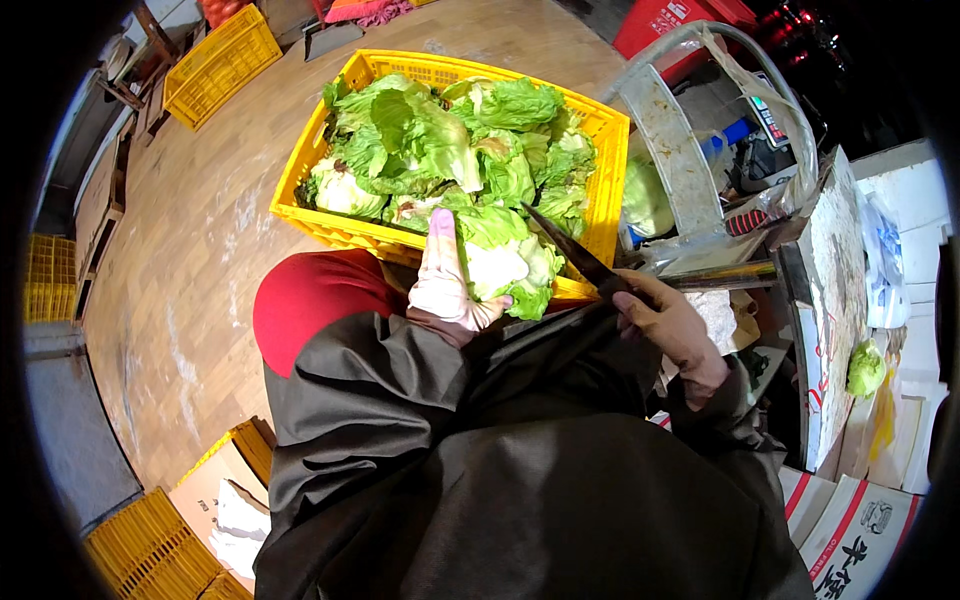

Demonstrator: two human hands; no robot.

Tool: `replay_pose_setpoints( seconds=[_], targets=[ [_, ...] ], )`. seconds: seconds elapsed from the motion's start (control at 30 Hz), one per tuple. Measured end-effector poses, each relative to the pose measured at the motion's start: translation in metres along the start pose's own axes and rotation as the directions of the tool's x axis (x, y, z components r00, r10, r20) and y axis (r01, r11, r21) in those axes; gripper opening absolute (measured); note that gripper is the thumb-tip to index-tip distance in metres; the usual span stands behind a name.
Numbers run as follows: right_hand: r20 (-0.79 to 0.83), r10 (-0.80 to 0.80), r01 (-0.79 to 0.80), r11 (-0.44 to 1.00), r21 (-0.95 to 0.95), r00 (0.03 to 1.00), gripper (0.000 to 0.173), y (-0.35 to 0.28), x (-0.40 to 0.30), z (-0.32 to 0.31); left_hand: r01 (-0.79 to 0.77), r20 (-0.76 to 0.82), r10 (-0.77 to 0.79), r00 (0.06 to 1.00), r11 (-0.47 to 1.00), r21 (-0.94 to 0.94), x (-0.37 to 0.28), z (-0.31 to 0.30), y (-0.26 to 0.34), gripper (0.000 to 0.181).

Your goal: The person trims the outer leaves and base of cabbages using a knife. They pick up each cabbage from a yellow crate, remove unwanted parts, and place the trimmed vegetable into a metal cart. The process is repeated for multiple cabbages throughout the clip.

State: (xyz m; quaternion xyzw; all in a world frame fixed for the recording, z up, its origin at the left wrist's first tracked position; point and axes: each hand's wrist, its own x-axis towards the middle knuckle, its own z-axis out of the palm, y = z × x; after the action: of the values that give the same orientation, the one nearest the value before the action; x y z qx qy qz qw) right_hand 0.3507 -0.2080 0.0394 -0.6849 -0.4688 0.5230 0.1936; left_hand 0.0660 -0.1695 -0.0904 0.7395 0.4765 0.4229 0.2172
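My left hand (448,281) cradles a head of lettuce (502,262) from its left side and below, thumb under it. The pale cut base of that lettuce faces up towards me. In my right hand (667,319) is a knife (570,247) with a dark handle and a dark, narrow blade. Its tip points up and left, just right of the held lettuce and apart from it. Beyond both hands, a yellow plastic crate (611,180) is heaped with loose lettuce leaves (427,135), some browned. A paler lettuce piece (345,191) lies at its left end.
At right stands a bent metal frame (667,150), with a whole lettuce (646,196) beside it. A small lettuce (866,367) sits farther right, above printed cardboard boxes (862,525). Another yellow crate (221,67) rests on the wood-look floor (172,247). A red bin (660,30) stands behind.
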Motion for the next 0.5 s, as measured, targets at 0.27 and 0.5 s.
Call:
replay_pose_setpoints(
  seconds=[0.27,0.5],
  targets=[
    [0.169,-0.413,0.423,0.664,-0.616,0.895,0.036,-0.028,0.007,-0.030,-0.083,0.001,0.084,0.996,0.982,0.172,0.000,-0.006,0.003,0.128],
    [0.345,-0.060,0.232,0.843,-0.484,0.937,0.033,-0.034,0.048,-0.054,-0.069,0.053,0.064,0.997,0.991,0.114,0.003,-0.012,0.006,0.127]
  ],
)
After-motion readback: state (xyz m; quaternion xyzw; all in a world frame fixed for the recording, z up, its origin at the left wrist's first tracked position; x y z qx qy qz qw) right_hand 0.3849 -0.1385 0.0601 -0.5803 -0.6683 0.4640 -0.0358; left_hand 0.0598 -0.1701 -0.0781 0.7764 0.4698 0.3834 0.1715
